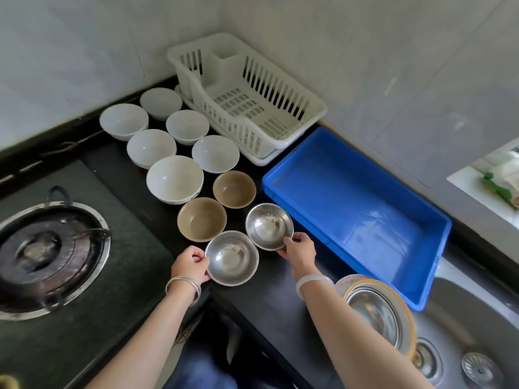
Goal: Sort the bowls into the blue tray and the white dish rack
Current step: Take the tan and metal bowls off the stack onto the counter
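Head view: pinching rim of near steel bowl with left hand, far steel bowl with right hand, held apart; just beside blue tray, white dish rack beyond.

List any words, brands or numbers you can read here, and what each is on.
None can be read in this view.
Packet at the right edge: print too blurred to read.
Large white bowl: blue marks on its outer wall, too small to read.
Blue tray, white dish rack: no label visible.
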A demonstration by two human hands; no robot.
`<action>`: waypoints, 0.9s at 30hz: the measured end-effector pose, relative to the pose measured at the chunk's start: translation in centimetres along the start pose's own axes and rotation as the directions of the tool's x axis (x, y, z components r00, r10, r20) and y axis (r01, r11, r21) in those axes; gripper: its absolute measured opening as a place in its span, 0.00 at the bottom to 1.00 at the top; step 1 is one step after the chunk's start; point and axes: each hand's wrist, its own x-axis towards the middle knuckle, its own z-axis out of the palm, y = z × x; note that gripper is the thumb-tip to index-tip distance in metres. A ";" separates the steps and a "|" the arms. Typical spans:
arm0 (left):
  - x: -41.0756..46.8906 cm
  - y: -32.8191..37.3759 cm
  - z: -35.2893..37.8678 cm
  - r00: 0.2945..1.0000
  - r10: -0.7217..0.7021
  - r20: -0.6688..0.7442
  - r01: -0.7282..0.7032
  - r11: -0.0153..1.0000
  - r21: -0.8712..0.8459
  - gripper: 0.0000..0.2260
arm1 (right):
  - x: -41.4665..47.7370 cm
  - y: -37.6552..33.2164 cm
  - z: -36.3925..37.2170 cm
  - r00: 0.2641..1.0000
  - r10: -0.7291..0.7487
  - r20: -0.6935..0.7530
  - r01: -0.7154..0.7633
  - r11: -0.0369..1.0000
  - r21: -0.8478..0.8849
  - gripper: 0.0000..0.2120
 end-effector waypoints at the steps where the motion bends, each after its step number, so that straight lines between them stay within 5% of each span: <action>1: 0.1 0.0 -0.1 1.000 0.000 0.000 0.000 1.000 0.007 0.08 | 0.1 0.1 0.1 1.000 0.007 -0.002 -0.007 1.000 0.003 0.06; 27: -0.5 0.0 0.2 0.998 0.030 -0.063 -0.029 0.999 0.022 0.06 | 0.4 -0.2 0.7 0.986 0.076 0.148 -0.074 0.997 -0.014 0.12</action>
